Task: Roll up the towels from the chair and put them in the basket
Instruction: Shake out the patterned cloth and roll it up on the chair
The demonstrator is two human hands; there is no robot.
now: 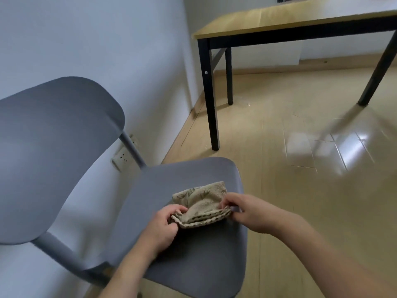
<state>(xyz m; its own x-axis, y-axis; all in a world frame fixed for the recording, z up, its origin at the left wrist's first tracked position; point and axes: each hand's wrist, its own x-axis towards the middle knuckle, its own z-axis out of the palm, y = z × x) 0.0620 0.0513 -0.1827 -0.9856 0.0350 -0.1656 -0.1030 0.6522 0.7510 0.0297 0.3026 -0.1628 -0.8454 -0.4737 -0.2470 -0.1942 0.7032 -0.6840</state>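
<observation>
**Both hands on a folded towel at the chair seat**

A beige towel (202, 203) with a leaf pattern lies on the seat of a grey chair (182, 244), toward the seat's right front part. It is folded into several layers, whose striped edges stack up along the side nearest the camera.

The left hand (160, 229) grips the towel's near left corner, its fingers (176, 210) curled round the layered edge with the thumb underneath or alongside; the exact pinch is hard to make out because the cloth covers part of it. The right hand (242, 211) holds the near right corner, its fingers (225, 204) bent and closed on the edge layers. Both forearms reach in from the bottom of the view.

The chair's backrest (53, 158) stands to the left, close to a pale wall with a socket (123, 159) low down behind the chair's post. Beyond the seat stretches a glossy wooden floor (300, 147). A table with black legs (211, 93) and a light wooden tabletop (279, 16) stands in the far corner of the room, well apart from the chair.
</observation>
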